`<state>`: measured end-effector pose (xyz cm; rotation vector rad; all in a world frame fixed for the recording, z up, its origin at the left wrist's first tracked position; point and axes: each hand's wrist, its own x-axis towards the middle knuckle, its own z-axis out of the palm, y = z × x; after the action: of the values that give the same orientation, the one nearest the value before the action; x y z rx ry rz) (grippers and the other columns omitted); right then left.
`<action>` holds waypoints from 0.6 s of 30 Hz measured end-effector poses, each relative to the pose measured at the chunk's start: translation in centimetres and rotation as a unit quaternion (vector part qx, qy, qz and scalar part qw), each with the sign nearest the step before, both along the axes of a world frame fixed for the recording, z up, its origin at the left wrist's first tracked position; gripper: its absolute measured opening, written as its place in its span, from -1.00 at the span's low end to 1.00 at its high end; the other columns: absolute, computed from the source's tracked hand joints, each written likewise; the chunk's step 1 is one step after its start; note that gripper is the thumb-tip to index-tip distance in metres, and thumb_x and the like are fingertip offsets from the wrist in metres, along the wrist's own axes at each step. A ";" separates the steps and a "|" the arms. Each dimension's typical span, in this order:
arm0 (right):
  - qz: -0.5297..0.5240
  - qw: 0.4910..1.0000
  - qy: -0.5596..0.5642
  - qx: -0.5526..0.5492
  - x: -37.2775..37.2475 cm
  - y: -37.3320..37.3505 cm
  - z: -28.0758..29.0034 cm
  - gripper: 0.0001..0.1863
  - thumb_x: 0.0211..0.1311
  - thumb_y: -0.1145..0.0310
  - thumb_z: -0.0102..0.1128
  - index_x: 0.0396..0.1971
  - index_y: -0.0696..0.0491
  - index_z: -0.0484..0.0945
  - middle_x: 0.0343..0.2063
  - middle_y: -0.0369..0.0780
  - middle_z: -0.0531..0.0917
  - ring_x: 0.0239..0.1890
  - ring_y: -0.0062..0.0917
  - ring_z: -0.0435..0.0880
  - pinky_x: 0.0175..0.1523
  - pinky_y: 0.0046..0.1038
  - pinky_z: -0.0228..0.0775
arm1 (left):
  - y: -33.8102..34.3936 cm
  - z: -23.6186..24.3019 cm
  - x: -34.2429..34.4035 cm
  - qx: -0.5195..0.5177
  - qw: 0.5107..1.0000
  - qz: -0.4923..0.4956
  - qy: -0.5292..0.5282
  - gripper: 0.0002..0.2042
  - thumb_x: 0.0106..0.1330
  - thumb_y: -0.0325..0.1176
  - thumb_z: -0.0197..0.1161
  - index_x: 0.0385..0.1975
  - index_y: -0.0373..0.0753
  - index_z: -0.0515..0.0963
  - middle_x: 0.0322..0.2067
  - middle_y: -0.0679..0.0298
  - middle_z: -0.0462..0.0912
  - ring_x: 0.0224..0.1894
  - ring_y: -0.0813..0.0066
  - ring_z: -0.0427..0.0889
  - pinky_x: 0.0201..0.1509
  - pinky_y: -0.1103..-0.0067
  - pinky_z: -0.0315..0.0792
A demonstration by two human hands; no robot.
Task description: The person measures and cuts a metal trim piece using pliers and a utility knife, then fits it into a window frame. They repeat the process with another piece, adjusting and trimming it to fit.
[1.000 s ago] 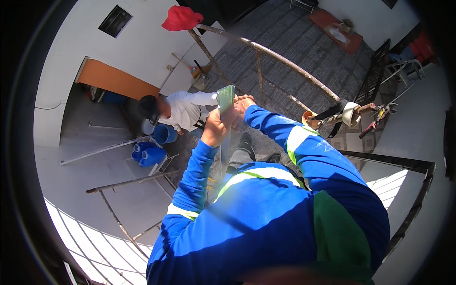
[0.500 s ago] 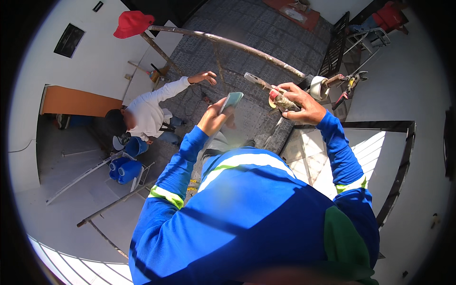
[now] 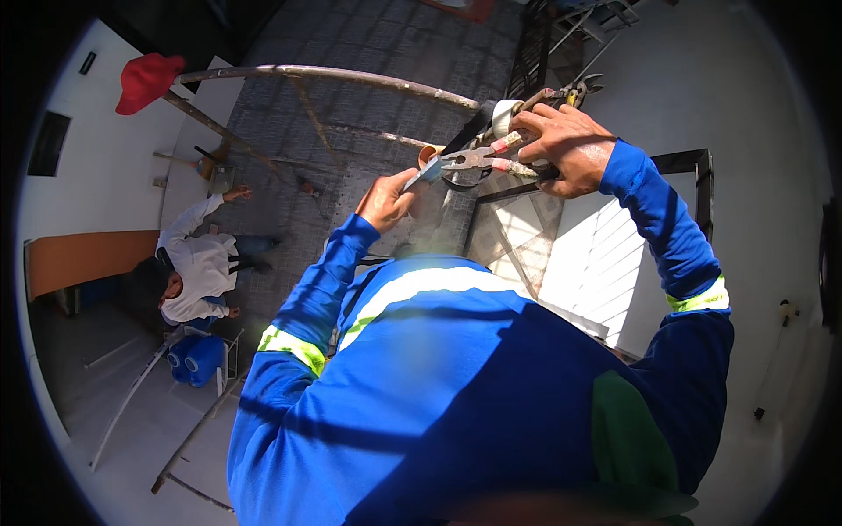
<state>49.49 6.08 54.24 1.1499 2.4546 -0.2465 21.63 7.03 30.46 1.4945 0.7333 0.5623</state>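
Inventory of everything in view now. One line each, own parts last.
Pliers: 1, silver with red-marked handles, in the right grip, nose at the strip
Strip: 1, pale blue-green, in the left grip
Hand tool: 1, partly yellow, beyond the right grip
White ring: 1, white, by the scaffold pipe's right end
Scaffold pipe: 1 long upper one, rusty, upper centre
Hat: 1, red, pipe's left end
Co-worker: 1, white top, left
Jugs: 2, blue, lower left
Board: 1, orange, far left
Left grip: 1, bare, centre
Right grip: 1, bare, right of centre
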 end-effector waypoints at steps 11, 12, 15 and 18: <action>0.071 0.997 -0.002 0.020 -0.1 1.7 -1.2 -0.60 -0.22 0.29 0.49 -0.24 -0.03 0.70 -0.14 -0.22 0.52 0.04 -0.32 0.53 0.02 -0.23 0.43 | -0.4 -0.9 0.9 0.047 0.999 -0.008 0.005 -0.91 0.41 -0.48 0.08 -0.24 -0.34 0.51 -0.62 0.29 0.54 -0.53 0.57 0.59 -0.40 0.54 0.50; 0.076 0.997 -0.001 0.023 0.0 1.7 -1.4 -0.60 -0.20 0.31 0.47 -0.22 -0.04 0.70 -0.16 -0.22 0.53 0.01 -0.31 0.55 0.01 -0.24 0.45 | -0.4 -1.3 0.9 0.047 0.999 -0.009 0.008 -0.91 0.42 -0.48 0.09 -0.24 -0.35 0.51 -0.62 0.29 0.54 -0.52 0.57 0.59 -0.39 0.54 0.51; 0.063 0.998 0.008 0.013 0.5 1.9 -2.0 -0.58 -0.14 0.37 0.41 -0.14 -0.06 0.68 -0.20 -0.22 0.56 -0.05 -0.29 0.61 -0.04 -0.25 0.49 | -0.4 -2.4 0.3 0.080 0.996 -0.025 0.002 -0.89 0.42 -0.45 0.09 -0.25 -0.36 0.51 -0.59 0.27 0.57 -0.47 0.55 0.61 -0.35 0.53 0.51; 0.012 0.999 0.002 -0.032 1.0 1.8 -2.4 -0.52 -0.04 0.40 0.37 -0.01 -0.13 0.63 -0.23 -0.22 0.60 -0.14 -0.23 0.66 -0.12 -0.23 0.54 | -0.6 -3.2 -1.4 0.098 0.993 -0.058 0.040 -0.85 0.43 -0.40 0.09 -0.26 -0.36 0.52 -0.55 0.23 0.62 -0.43 0.50 0.64 -0.30 0.49 0.52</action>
<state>50.51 7.87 51.81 1.0923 2.4439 -0.3174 20.26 6.45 27.26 1.7384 0.6619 0.4985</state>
